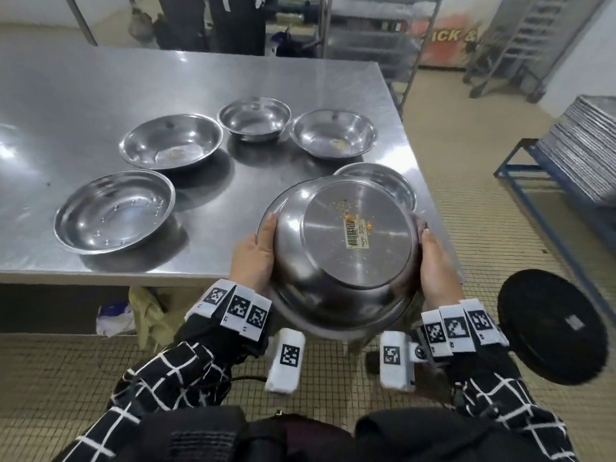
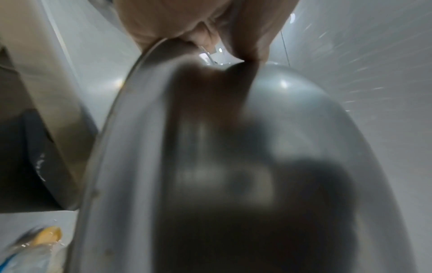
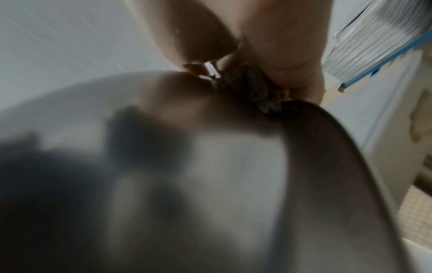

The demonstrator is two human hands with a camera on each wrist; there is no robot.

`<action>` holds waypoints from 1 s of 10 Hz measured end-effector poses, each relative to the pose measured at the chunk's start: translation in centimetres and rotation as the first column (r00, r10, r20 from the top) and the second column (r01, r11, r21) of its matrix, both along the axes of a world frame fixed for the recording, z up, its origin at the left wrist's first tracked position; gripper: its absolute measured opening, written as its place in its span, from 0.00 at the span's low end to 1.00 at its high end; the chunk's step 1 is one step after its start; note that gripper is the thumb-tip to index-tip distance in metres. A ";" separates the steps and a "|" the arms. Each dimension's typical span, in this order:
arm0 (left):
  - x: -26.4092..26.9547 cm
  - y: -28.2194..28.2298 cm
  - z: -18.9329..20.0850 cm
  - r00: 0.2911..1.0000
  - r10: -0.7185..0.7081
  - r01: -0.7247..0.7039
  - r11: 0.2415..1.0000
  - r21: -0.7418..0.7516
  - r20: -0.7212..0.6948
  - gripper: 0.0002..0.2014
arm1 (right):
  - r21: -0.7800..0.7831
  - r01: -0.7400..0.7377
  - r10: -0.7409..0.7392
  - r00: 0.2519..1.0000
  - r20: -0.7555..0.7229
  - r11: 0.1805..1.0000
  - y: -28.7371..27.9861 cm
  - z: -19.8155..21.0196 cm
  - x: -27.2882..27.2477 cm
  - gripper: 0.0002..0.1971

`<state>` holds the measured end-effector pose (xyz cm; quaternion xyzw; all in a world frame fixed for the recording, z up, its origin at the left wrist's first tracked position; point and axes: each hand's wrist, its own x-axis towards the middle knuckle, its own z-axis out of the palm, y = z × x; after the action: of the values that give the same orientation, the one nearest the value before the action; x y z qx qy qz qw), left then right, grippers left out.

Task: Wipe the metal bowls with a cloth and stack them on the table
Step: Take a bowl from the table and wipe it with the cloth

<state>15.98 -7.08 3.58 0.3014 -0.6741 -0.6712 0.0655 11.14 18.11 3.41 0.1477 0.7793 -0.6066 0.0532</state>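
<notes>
A large metal bowl (image 1: 343, 248) is held above the table's near right corner, tilted so that its flat bottom faces me; a barcode sticker and yellow crumbs are on the bottom. My left hand (image 1: 256, 255) grips its left rim, thumb on the outer wall. My right hand (image 1: 433, 258) grips the right rim. In the right wrist view a dark crumpled cloth (image 3: 257, 92) is pinched between that hand (image 3: 268, 37) and the bowl (image 3: 187, 166). The left wrist view shows fingers (image 2: 187, 22) curled over the bowl's rim (image 2: 131, 103). Several other bowls stand open side up on the table (image 1: 100, 88).
Nearest the held bowl is a bowl (image 1: 383, 181) partly hidden behind it; others are at the left (image 1: 113, 211) and further back (image 1: 170, 141), (image 1: 333, 133). A black round stool (image 1: 550, 328) stands at my right. Stacked trays (image 1: 583, 145) sit on a blue rack.
</notes>
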 end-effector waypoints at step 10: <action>-28.8 31.6 -9.8 0.903 -0.413 0.419 0.908 -0.023 0.117 0.48 | 0.452 0.302 -0.184 0.941 -0.285 0.839 34.8 3.8 -10.7 0.14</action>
<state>-12.86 24.56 -6.21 0.1855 -0.7411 -0.6360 -0.1092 0.43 52.90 7.18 0.1832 0.8827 -0.4043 -0.1544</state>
